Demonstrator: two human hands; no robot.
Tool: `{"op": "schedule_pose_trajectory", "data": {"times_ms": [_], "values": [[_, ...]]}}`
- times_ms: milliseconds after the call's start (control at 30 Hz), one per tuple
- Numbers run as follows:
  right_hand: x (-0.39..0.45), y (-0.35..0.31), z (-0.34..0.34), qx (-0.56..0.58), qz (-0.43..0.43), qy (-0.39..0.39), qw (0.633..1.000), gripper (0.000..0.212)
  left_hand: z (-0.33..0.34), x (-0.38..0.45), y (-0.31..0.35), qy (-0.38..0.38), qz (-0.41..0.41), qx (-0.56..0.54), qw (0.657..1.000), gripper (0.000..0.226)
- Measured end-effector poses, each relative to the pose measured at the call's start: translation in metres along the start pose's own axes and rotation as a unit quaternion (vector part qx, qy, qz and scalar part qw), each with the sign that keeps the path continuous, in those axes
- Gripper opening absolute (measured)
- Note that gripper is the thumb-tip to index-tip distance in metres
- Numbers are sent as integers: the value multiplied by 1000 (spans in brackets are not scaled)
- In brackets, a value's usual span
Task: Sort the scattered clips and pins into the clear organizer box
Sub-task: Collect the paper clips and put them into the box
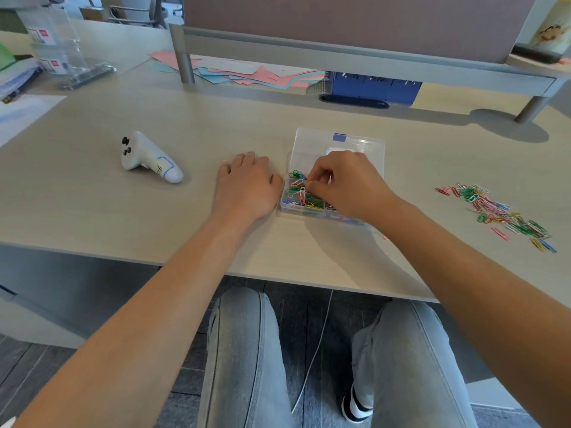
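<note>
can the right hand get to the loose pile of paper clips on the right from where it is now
Probably yes. The right hand is over the organizer box, and the desk between it and the pile of paper clips looks bare, so nothing seems to block a sideways reach.

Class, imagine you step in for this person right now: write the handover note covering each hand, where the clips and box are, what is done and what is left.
Left hand: flat on the desk, fingers straight, beside the box's left edge.
Right hand: over the open box, fingers curled in a grip down among the clips; whether it holds one cannot be told.
Done: many coloured clips in the box.
Left: the loose pile of clips on the desk to the right; then close the lid.
</note>
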State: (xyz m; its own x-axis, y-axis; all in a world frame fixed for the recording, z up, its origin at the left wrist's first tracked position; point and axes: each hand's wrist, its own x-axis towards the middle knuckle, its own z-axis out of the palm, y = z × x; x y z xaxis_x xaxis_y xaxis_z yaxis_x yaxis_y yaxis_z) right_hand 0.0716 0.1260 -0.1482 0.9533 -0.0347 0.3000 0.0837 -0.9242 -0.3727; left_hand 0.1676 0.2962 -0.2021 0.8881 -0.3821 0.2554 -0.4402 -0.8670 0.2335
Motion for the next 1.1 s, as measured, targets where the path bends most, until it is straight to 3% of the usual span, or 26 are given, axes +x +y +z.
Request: {"op": "schedule_pose_trajectory", "data": {"times_ms": [133,267,433,600,867,1100], "values": [[2,-4,-1,35,5,22,999,13,0,1,0,0,1,3,1000,46],[-3,-5,0,61,-15,1,998,7,1,1,0,2,1,3,1000,45],[-5,-10,4,46,-63,-7,997,3,1,0,0,0,-4,-2,1000,46],[-1,-19,0,2,-97,-19,995,17,0,0,0,2,-5,-8,1000,44],[-18,1,-25,20,6,34,999,21,-11,-6,5,1,-10,-61,998,32],[-68,43,-48,30,100,77,992,17,-29,-29,37,36,10,-182,983,41]]}}
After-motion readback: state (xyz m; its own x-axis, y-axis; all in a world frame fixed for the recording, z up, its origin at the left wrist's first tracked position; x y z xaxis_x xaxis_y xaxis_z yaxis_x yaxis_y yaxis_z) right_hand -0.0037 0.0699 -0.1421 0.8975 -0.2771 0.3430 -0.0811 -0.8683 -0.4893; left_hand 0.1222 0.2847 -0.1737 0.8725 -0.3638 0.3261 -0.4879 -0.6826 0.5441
